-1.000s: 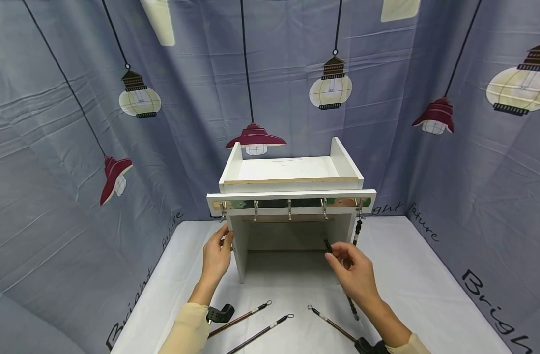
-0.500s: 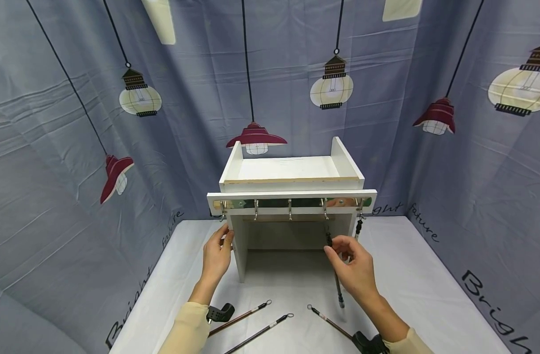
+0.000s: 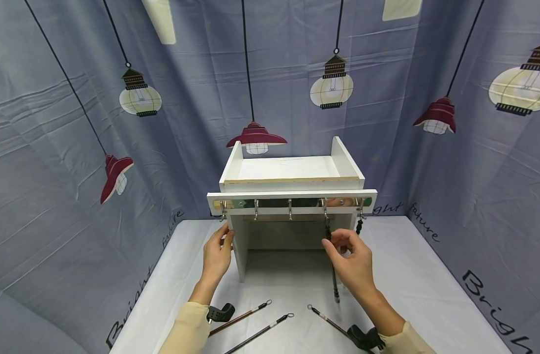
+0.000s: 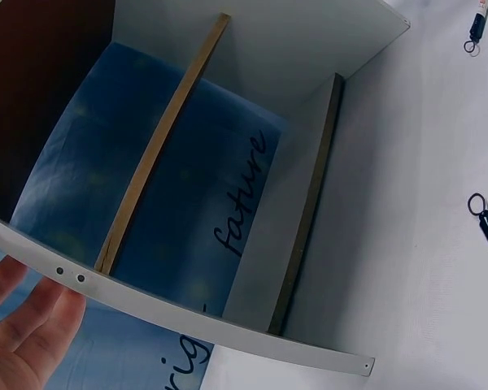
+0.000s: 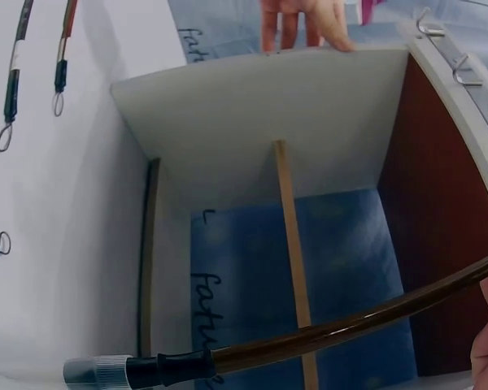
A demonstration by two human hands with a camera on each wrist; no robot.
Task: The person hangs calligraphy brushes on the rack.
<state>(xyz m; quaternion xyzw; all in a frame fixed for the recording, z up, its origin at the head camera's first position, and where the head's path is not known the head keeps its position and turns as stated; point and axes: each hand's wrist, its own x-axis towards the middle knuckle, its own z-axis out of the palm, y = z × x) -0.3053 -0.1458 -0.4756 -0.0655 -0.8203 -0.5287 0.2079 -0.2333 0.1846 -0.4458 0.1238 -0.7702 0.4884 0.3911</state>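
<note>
The right hand (image 3: 353, 261) pinches the near-upright brush (image 3: 334, 281), its top end at the 2nd hook (image 3: 325, 209) from the right

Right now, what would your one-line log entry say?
left hand: touching rack | right hand: holding brush below hook | hooked: unclear | three other brushes: on table

Five brushes (image 5: 342, 330), five hooks (image 3: 290, 210), two hands (image 3: 350, 255)
</note>
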